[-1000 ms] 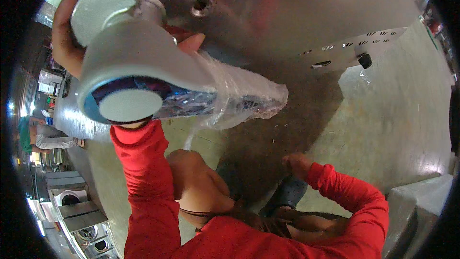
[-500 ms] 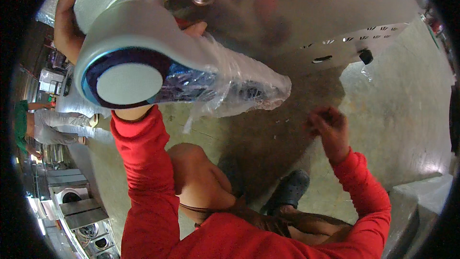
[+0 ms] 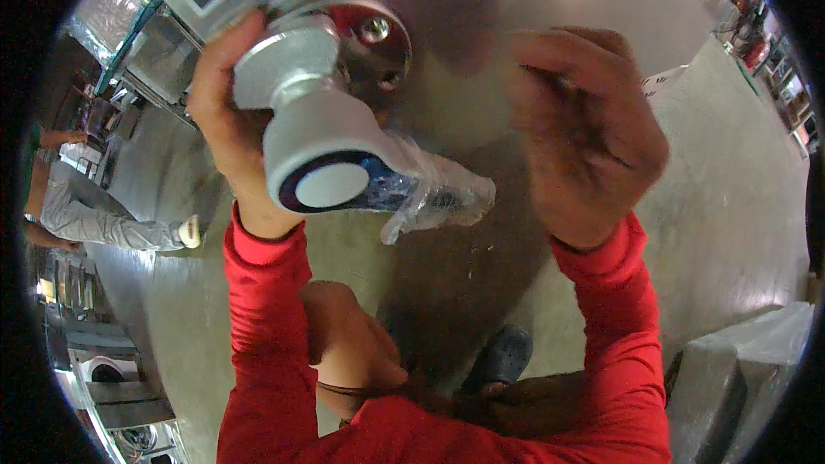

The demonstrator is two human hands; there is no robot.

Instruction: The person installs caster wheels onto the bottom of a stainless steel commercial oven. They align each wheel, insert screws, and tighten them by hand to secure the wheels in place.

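Observation:
A grey lever handle with a white round cap on a dark ring hangs in front of me, its arm pointing right. Crinkled clear plastic film wraps that arm. From the left, my left hand is closed around the handle's silver round base. Just behind the base, a round recess with bolt-like metal fittings shows in a smooth metal surface. My right hand is raised at the right, apart from the handle. Its fingers are curled and slightly blurred, hiding whatever may be between them.
A person in grey trousers stands at the far left. Plastic-covered boxes stand at the lower right. Machines with round openings line the lower left. Below me are the concrete floor and my dark clog.
The lever handle has moved away from me, and my left hand now shows around its base. My right hand has risen from low at the right toward the metal surface.

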